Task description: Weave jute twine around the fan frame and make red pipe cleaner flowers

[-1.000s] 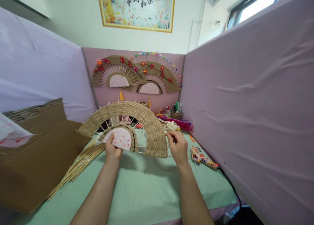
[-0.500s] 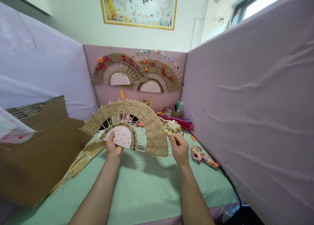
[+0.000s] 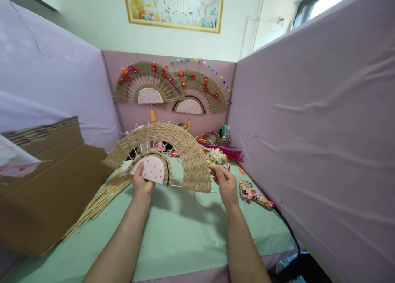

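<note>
A half-round fan of woven tan twine on thin sticks is held up over the table, slightly tilted. My left hand grips its lower middle, with the thumb on the pink dotted half-circle. At the fan's right edge, close to the stick tips, the fingers of my right hand are pinched together. What lies between those fingertips is too small to make out. Beneath the fan's right end curves a thin cord loop, reaching toward my right hand.
A patterned glue gun with a black cable lies at right. Cardboard and a bundle of thin sticks are at left. Behind stand pens in a holder, pipe cleaners and two decorated fans against the pink panel.
My right hand's fingers have shifted slightly up and left along the fan's right edge, the index finger now straighter. My left hand keeps its hold. The view has tilted a little.
</note>
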